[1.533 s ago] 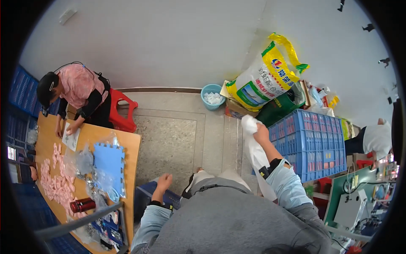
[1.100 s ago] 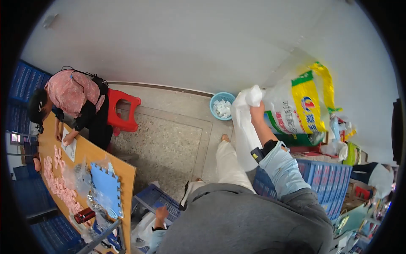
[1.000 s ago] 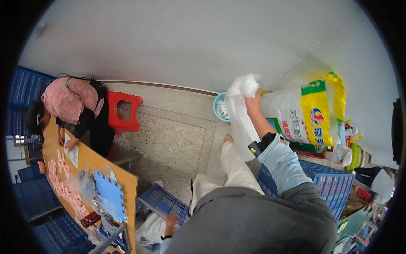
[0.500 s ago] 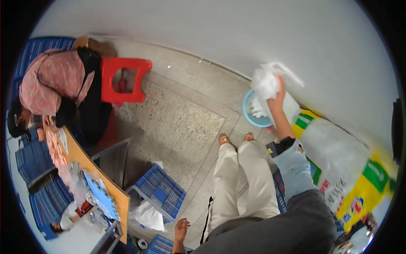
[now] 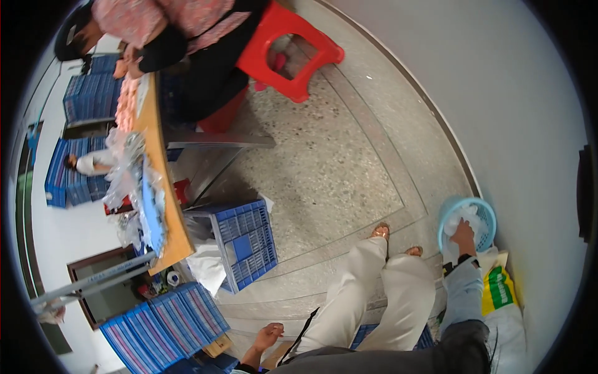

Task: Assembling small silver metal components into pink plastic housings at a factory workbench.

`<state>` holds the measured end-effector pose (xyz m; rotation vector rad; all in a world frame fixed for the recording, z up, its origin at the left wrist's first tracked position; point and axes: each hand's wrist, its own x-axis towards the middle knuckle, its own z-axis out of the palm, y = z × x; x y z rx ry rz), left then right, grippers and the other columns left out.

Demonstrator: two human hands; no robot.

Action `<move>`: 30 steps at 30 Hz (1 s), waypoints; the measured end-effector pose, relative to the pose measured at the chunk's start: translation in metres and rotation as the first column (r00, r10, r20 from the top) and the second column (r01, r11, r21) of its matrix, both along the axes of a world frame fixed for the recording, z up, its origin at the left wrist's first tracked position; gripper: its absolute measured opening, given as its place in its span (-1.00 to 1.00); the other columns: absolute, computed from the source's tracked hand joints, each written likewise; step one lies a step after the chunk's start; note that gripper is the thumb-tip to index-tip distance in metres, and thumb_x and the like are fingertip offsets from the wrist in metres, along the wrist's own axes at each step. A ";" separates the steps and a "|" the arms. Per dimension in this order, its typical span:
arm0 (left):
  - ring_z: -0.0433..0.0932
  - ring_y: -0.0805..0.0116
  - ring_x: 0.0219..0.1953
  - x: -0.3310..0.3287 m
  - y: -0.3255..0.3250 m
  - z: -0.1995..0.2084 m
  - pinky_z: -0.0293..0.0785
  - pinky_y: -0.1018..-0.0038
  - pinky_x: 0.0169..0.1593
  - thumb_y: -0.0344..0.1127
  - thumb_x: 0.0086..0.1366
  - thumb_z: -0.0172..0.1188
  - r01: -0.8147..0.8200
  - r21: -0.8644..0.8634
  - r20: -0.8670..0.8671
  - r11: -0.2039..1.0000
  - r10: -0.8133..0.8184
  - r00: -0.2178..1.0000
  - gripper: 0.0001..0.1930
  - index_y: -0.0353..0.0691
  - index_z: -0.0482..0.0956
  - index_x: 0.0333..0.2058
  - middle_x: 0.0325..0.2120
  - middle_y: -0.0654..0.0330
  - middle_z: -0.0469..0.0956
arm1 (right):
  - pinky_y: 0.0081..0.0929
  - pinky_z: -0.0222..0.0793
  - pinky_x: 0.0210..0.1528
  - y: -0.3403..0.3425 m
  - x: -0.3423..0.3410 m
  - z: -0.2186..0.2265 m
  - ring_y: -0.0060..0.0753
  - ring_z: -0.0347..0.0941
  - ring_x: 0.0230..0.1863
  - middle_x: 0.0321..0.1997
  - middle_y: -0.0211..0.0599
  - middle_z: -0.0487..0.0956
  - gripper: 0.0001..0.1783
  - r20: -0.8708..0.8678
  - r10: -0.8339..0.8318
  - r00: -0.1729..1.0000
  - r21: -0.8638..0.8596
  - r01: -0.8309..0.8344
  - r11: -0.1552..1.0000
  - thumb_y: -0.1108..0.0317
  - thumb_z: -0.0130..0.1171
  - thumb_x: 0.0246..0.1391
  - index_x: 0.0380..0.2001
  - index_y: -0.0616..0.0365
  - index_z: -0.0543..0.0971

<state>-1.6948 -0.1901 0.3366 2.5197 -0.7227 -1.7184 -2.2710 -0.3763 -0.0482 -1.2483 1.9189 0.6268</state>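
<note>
My right hand (image 5: 462, 235) reaches down into a light blue plastic basket (image 5: 443, 227) on the floor by the wall. Its fingers close on a crumpled, clear-white plastic bag (image 5: 478, 225) inside, and the fingertips are partly hidden in the film. Well to the left, my left hand (image 5: 269, 335) hangs beside my leg, its fingers loosely bent and apart, holding nothing. The nearest thing on that side is a slatted blue plastic crate (image 5: 246, 246) on the floor.
A yellow, green and white sack (image 5: 500, 290) lies beside the basket. A person in a pink patterned top (image 5: 196, 19) works at a wooden table (image 5: 174, 230), near a red stool (image 5: 317, 40). Stacked blue trays (image 5: 165, 324) stand at the lower left.
My right hand has gone from above the basket down into it with the plastic bag. The view has turned, so the table and person appear shifted.
</note>
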 end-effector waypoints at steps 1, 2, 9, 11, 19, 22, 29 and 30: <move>0.49 0.42 -0.34 -0.002 0.007 0.006 0.48 0.51 -0.29 -0.24 0.19 0.04 -0.027 -0.022 0.005 0.999 0.027 1.000 -0.74 -0.32 0.42 -0.24 -0.41 0.20 0.47 | -0.21 0.32 -0.09 -0.015 -0.006 0.024 -0.02 0.33 -0.07 -0.04 -0.06 0.29 -0.12 0.006 0.047 0.999 0.003 -0.047 0.999 0.20 0.36 -0.53 -0.02 0.15 0.22; 0.48 0.43 -0.34 -0.002 0.016 0.013 0.48 0.50 -0.29 -0.25 0.19 0.05 -0.096 0.010 0.016 0.995 0.096 0.995 -0.75 -0.31 0.42 -0.25 -0.41 0.21 0.47 | -0.23 0.34 -0.11 -0.028 -0.008 0.043 -0.03 0.33 -0.06 -0.07 -0.07 0.32 -0.06 0.009 0.094 0.996 0.003 -0.094 0.996 0.20 0.40 -0.62 -0.03 0.17 0.21; 0.48 0.41 -0.35 -0.026 0.048 0.071 0.47 0.47 -0.30 -0.21 0.15 0.10 -0.324 -0.035 0.064 0.945 0.326 0.943 -0.68 -0.36 0.43 -0.24 -0.40 0.17 0.48 | -0.21 0.26 -0.02 -0.032 -0.053 0.149 -0.02 0.29 -0.03 -0.10 0.02 0.38 -0.18 0.195 0.051 0.980 -0.259 0.001 0.966 0.12 0.36 -0.55 -0.10 0.19 0.34; 0.48 0.40 -0.34 -0.029 0.069 0.081 0.47 0.48 -0.31 -0.19 0.15 0.10 -0.363 -0.067 0.045 0.929 0.366 0.929 -0.67 -0.37 0.43 -0.25 -0.40 0.15 0.48 | -0.26 0.25 -0.04 -0.024 -0.044 0.161 -0.02 0.32 -0.09 -0.15 0.01 0.41 -0.33 0.270 0.053 0.961 -0.420 0.068 0.905 0.14 0.34 -0.46 -0.18 0.20 0.42; 0.51 0.39 -0.48 -0.077 0.175 0.084 0.45 0.52 -0.38 -0.02 0.11 0.09 -0.486 -0.189 0.045 0.853 0.502 0.864 -0.56 -0.38 0.46 -0.31 -0.49 0.13 0.51 | -0.36 0.34 -0.14 -0.033 0.027 0.255 -0.08 0.44 -0.21 -0.31 -0.02 0.53 -0.50 0.397 0.213 0.893 -0.212 -0.136 0.968 0.13 0.31 -0.41 -0.35 0.21 0.52; 0.52 0.39 -0.53 -0.087 0.210 0.073 0.43 0.49 -0.37 0.04 0.07 0.09 -0.433 -0.142 0.048 0.890 0.443 0.895 -0.55 -0.32 0.49 -0.37 -0.56 0.16 0.53 | -0.37 0.34 -0.15 -0.038 0.038 0.250 -0.09 0.44 -0.20 -0.30 -0.03 0.53 -0.51 0.398 0.179 0.900 -0.147 -0.130 0.981 0.13 0.30 -0.39 -0.35 0.22 0.52; 0.53 0.32 -0.50 -0.083 0.237 0.107 0.41 0.44 -0.35 0.03 0.06 0.08 -0.434 -0.227 0.139 0.872 0.470 0.872 -0.60 -0.24 0.52 -0.40 -0.54 0.15 0.54 | -0.42 0.37 -0.54 -0.053 0.089 0.360 -0.34 0.46 -0.61 -0.57 -0.14 0.51 -0.59 0.473 0.162 0.866 -0.183 -0.084 0.980 0.25 0.27 -0.30 -0.35 0.29 0.49; 0.53 0.31 -0.48 -0.077 0.245 0.105 0.41 0.43 -0.34 0.02 0.07 0.08 -0.484 -0.262 0.095 0.835 0.522 0.848 -0.61 -0.24 0.52 -0.40 -0.53 0.14 0.55 | -0.43 0.35 -0.62 -0.051 0.095 0.363 -0.37 0.44 -0.68 -0.62 -0.15 0.50 -0.61 0.444 0.196 0.874 -0.175 -0.130 0.976 0.28 0.25 -0.29 -0.35 0.31 0.48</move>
